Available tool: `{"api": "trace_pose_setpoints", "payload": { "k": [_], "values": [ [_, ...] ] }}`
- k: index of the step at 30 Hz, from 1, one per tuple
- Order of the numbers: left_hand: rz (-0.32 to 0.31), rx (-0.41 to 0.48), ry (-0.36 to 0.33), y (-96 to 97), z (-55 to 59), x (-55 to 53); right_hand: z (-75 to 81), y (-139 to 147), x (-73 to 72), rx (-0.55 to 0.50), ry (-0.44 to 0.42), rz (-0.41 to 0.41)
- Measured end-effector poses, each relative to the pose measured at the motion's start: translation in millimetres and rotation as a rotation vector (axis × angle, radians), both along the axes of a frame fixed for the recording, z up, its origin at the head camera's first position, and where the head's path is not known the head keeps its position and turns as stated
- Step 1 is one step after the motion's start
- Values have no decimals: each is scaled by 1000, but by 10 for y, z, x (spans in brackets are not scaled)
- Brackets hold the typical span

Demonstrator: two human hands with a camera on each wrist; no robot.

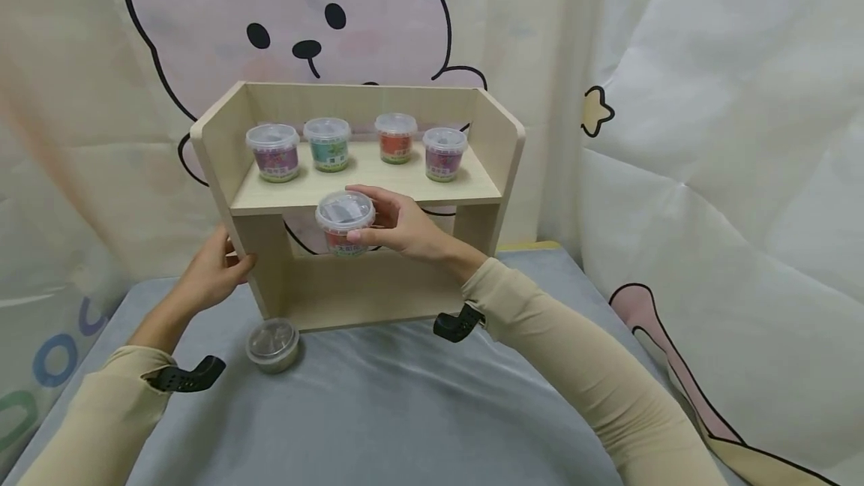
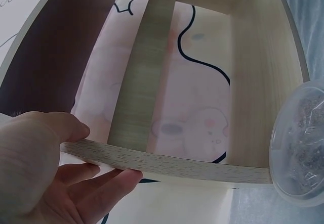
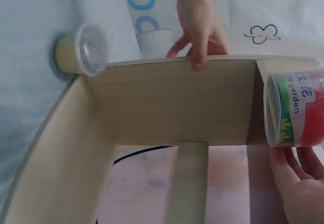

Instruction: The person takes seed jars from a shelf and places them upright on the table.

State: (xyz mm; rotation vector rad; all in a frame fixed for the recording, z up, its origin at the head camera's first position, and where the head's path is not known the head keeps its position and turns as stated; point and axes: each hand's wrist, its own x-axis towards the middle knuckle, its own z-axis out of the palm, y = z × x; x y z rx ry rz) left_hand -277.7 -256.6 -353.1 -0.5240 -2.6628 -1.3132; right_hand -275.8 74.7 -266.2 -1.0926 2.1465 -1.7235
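My right hand (image 1: 412,229) grips a small clear-lidded plastic tub (image 1: 337,238) with a red label, in front of the upper board of a pale wooden two-tier shelf (image 1: 378,287). In the right wrist view that tub (image 3: 306,107) lies sideways in the picture, its label partly reading "garden". My left hand (image 1: 214,268) pinches the shelf's left side panel, with the thumb (image 2: 71,128) on the inner side and the fingers (image 2: 109,191) on the outer side. On the upper board stand a purple tub (image 1: 275,160), a teal tub (image 1: 328,150), a red tub (image 1: 395,145) and another purple tub (image 1: 444,161).
A further lidded tub (image 1: 273,347) with pale contents sits on the blue-grey cloth (image 1: 405,411), by the shelf's front left corner. Printed curtains (image 1: 715,171) hang behind and to the right. A black band (image 1: 459,322) is on each wrist.
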Motion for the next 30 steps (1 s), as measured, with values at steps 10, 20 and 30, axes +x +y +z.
{"api": "trace_pose_setpoints", "payload": {
  "k": [10,20,30],
  "values": [
    [24,-2,-8,1,13,14,-327,-42,18,-19,-54,58],
    [20,-14,-15,11,-10,10,-737,-98,79,4,-194,49],
    [27,-16,-25,12,-2,6,-858,-121,83,48,-195,31]
  ]
}}
